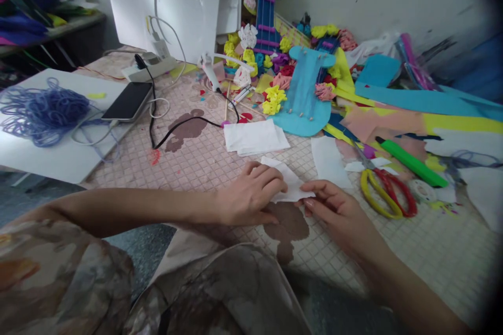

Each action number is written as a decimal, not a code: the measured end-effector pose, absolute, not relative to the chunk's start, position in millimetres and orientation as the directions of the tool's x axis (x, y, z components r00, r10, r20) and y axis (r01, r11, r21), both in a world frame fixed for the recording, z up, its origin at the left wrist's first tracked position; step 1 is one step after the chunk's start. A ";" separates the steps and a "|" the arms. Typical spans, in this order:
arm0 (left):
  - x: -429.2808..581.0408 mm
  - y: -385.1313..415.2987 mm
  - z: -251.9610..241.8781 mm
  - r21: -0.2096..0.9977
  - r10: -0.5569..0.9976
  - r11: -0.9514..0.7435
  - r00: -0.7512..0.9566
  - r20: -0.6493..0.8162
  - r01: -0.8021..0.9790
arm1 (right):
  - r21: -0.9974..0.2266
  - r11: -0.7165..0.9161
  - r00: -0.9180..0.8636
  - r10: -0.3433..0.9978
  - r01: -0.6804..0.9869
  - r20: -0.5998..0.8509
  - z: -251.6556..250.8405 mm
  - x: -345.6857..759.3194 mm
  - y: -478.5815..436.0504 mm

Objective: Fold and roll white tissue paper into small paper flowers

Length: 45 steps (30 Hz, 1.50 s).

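A small sheet of white crepe paper (288, 180) lies on the patterned tabletop between my hands. My left hand (251, 193) rests over its left side, fingers curled and pressed together on the paper; the fingertips are partly hidden. At the sheet's right corner, my right hand (334, 207) pinches the edge between thumb and fingers. Just beyond lies a stack of white paper pieces (251, 137). Another white piece (327, 159) sits behind my right hand.
Scissors with yellow and red handles (387, 193) and a green cutter (412, 162) lie right. Behind are a blue paper guitar-like shape (304, 89), paper flowers (274, 99) and a glue gun (209, 70) with a black cord. A phone (128, 102) and blue yarn (47, 110) are left.
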<state>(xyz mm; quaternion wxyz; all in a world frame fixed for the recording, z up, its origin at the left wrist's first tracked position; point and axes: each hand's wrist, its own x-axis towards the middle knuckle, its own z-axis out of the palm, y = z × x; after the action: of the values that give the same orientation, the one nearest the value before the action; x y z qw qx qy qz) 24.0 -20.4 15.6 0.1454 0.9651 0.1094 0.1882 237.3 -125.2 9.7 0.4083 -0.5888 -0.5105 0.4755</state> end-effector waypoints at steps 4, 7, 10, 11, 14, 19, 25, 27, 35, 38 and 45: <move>20.6 -17.2 12.6 0.244 0.164 -0.966 0.929 0.332 0.084 | -0.855 -0.007 -0.042 0.999 0.518 -0.034 12.2 237.8 -129.4; 15.8 -8.8 12.3 0.272 0.098 -0.962 0.941 0.324 0.007 | -0.703 0.166 -0.175 0.983 0.691 0.060 14.1 240.0 -127.3; 13.0 -2.8 10.9 0.403 0.123 -0.915 0.950 0.288 -0.003 | -0.650 0.269 -0.272 0.957 0.711 0.099 13.9 242.5 -120.6; 12.6 -1.3 10.5 0.445 0.136 -0.895 0.951 0.276 -0.001 | -0.646 0.289 -0.297 0.950 0.707 0.100 13.7 243.6 -117.8; 12.8 2.6 10.6 0.528 0.147 -0.849 0.951 0.272 -0.020 | -0.650 0.318 -0.352 0.932 0.690 0.082 14.7 247.5 -108.8; 15.9 3.9 12.2 0.614 0.206 -0.789 0.945 0.252 0.008 | -0.681 0.345 -0.422 0.905 0.646 0.058 20.6 248.6 -93.6; 22.4 -3.3 10.2 0.632 0.314 -0.766 0.927 0.206 0.119 | -0.652 0.344 -0.444 0.896 0.675 0.013 21.8 241.1 -81.9; 23.1 -5.3 9.7 0.619 0.321 -0.774 0.925 0.203 0.133 | -0.655 0.334 -0.445 0.895 0.678 -0.004 21.4 241.1 -81.1; 20.3 -6.6 9.7 0.653 0.284 -0.752 0.938 0.199 0.089 | -0.744 0.326 -0.534 0.844 0.584 -0.050 23.8 252.8 -81.3; 20.7 -7.2 10.3 0.651 0.293 -0.752 0.937 0.191 0.103 | -0.764 0.320 -0.568 0.820 0.560 -0.073 25.1 256.5 -79.2; 27.6 -9.0 11.0 0.616 0.357 -0.765 0.919 0.166 0.186 | -0.753 0.319 -0.573 0.814 0.575 -0.093 23.5 254.2 -71.4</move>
<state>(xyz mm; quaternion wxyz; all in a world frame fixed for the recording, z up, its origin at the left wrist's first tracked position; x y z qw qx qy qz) 27.6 -9.0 11.0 0.3100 0.9293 0.1459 0.1377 254.2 -71.4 23.5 0.1538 -0.4355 -0.7975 0.3883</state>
